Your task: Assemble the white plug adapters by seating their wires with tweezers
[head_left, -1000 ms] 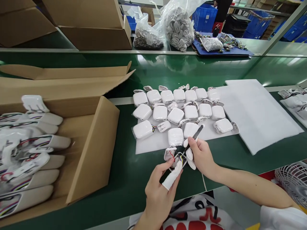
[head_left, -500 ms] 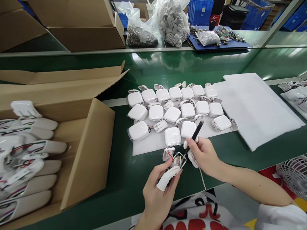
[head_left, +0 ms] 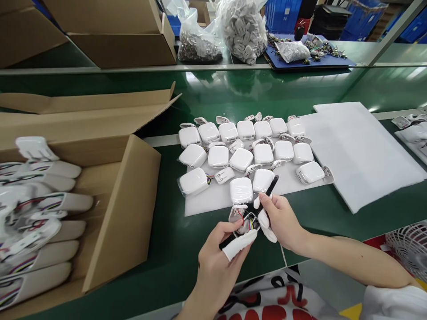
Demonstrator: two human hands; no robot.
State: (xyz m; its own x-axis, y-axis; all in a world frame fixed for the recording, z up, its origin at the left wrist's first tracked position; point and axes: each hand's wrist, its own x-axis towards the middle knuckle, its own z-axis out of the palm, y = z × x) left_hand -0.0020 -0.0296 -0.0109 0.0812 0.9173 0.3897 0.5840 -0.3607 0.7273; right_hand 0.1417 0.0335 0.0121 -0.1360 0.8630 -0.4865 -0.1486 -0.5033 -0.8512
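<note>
An open cardboard carton (head_left: 122, 51) stands at the upper left. At top centre, a clear plastic bag of small dark parts (head_left: 199, 51) sits beside a larger bag of grey plastic pieces (head_left: 245, 38). Right of them, a blue board (head_left: 312, 65) bears loose small parts (head_left: 333, 53) and a small clear bag (head_left: 293, 52). Blue plastic crates (head_left: 281, 18) fill the top right; a white fan grille (head_left: 408, 249) shows at lower right.

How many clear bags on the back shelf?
3: bag of dark parts, bag of pale pieces to its right, small bag on the blue mat. Others may be hidden.
</note>
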